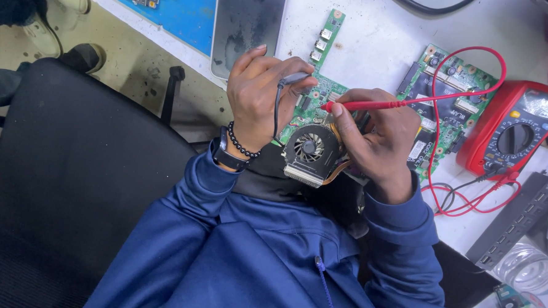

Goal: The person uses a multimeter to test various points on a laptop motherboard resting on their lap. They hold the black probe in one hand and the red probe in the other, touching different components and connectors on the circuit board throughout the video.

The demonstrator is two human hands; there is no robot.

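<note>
Nearest to the camera are the blue sleeves of the person. Just beyond them sits the cooling fan [309,147] with its metal fins, mounted on the near end of the green circuit board [317,91], which lies on the white table [378,35].

The left hand [258,95] pinches the black probe [292,79] between thumb and fingers, and its tip points down on the board just left of the fan. The right hand [376,137] holds the red probe [365,105] pressed between thumb and bent fingers, the tip pointing left toward the same area of the board.

To the right, farther, lies a second green board [452,97], and beside it the red multimeter [512,130]. The red lead wire [469,58] loops over that second board.

I think the risk is a slip: the two tips are close together among small parts, so one could bridge neighbouring contacts. Also the looping wire could catch and pull the meter.
</note>
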